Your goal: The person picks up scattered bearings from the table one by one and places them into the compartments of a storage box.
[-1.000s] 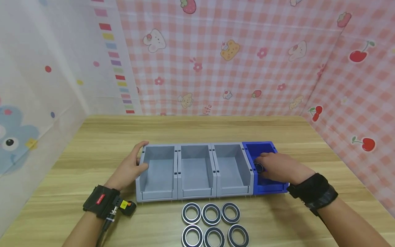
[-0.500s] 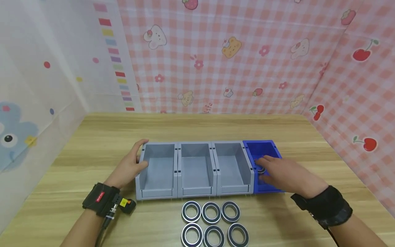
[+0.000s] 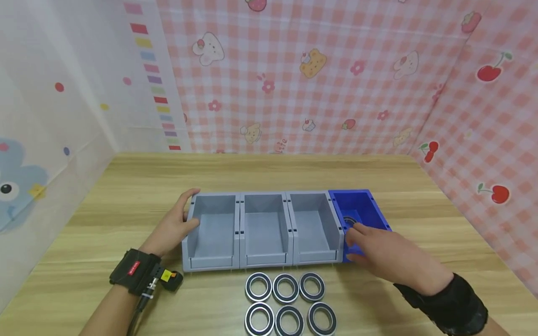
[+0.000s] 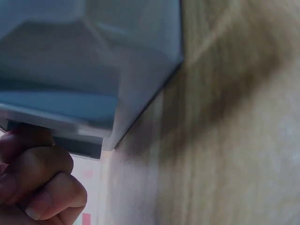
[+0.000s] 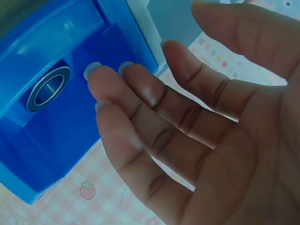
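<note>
So the right hand (image 3: 386,254) is over the near end of the blue bin (image 3: 359,201), and its grip is apart: thumb well away from the fingers, nothing between them. The bearing (image 5: 33,97) is in that bin, just past the fingertips, and the wrist cam shows a gap, so they're not touching. Can't tell if it's flat or leaning. Left hand (image 3: 170,228) has its grip clamped on the side wall of the leftmost gray bin (image 3: 215,235), thumb over the rim and fingers curled around the outside. Two more gray bins (image 3: 265,233) fill the stretch between the grips, all in one row with the blue one. Closer to the person than either grip, six loose bearings (image 3: 286,300) sit on the table (image 3: 269,172) in two rows of three.
</note>
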Tool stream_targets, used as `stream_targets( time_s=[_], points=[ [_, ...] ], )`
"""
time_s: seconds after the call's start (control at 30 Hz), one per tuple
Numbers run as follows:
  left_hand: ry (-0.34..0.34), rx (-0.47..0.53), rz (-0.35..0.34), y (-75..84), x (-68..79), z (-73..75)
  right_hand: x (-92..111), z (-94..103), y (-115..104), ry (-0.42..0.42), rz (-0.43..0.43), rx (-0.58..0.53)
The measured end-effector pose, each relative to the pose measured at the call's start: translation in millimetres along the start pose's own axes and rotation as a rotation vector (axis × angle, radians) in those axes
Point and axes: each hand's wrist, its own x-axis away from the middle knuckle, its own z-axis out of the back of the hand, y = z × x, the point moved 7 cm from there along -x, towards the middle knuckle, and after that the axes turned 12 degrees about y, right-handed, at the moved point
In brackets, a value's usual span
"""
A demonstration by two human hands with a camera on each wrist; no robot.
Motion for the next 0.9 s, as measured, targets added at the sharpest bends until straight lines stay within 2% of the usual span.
stream_targets(
  time_s=[0.37,0.5,0.67,0.9],
  points=[
    [0.002,-0.020,0.007,-1.6,-1.0,-1.3,6.2,-4.5,-18.1,0.051,0.064,-0.014],
    [0.002,-0.022,0.003,-1.2,-0.5,0.0,8.6,-7.0,-23.4,0.023,0.054,-0.026],
    [0.006,-0.029,-0.002,-0.8,-0.8,0.9,13.7,-15.2,-34.9,-0.013,0.075,-0.081],
    [0.006,-0.031,-0.010,-0.6,-1.0,0.6,19.2,-28.5,-44.3,-0.061,0.061,-0.159]
  ],
)
